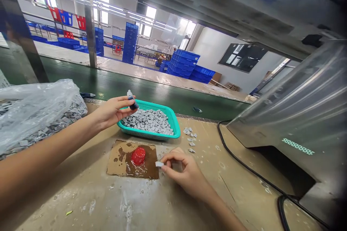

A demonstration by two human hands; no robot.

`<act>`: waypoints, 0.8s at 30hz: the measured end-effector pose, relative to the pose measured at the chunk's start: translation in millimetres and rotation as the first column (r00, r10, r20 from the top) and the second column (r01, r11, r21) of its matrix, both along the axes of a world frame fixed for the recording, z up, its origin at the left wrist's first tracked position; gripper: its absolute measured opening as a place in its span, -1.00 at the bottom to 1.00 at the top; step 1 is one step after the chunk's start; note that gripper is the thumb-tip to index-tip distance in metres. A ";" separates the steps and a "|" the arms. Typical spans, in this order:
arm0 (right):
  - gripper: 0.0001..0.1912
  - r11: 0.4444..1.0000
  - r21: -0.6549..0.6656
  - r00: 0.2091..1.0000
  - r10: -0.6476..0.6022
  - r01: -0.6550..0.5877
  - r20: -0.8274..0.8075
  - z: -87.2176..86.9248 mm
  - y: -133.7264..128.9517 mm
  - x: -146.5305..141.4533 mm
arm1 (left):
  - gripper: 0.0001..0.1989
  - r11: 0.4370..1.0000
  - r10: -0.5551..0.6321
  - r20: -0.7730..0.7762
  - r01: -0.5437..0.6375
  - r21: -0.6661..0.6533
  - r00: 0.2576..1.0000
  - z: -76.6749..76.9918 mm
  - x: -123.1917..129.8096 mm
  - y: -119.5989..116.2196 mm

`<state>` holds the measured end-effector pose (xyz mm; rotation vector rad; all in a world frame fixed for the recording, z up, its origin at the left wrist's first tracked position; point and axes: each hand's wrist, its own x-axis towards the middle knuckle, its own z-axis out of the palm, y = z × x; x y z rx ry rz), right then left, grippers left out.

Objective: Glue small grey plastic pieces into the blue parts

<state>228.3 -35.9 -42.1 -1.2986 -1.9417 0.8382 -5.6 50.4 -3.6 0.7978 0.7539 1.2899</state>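
Observation:
My left hand (115, 111) is raised at the near left side of a teal plastic basket (177, 130). Between its fingers and thumb it holds a small dark-blue part with a whitish tip (132, 101). The basket is filled with small grey plastic pieces (153, 122). My right hand (183, 168) pinches one small grey plastic piece (159, 164) just past the right edge of a wet cardboard sheet (115, 168). On that cardboard stands a shiny red cup-like object (138, 156). Several loose grey pieces (191, 144) lie on the table right of the basket.
A clear plastic bag (51, 97) full of grey pieces lies at left. Behind the table runs a green conveyor belt (159, 90) carrying small dark parts (197, 109). At right stand a metal machine housing (292, 115) and a black cable (238, 157).

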 end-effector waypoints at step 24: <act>-0.96 0.995 0.070 0.987 0.059 -0.070 0.152 -6.4 -7.3 1.2 | -0.81 0.942 -0.334 -0.238 0.314 -0.118 0.912 2.1 8.8 -17.1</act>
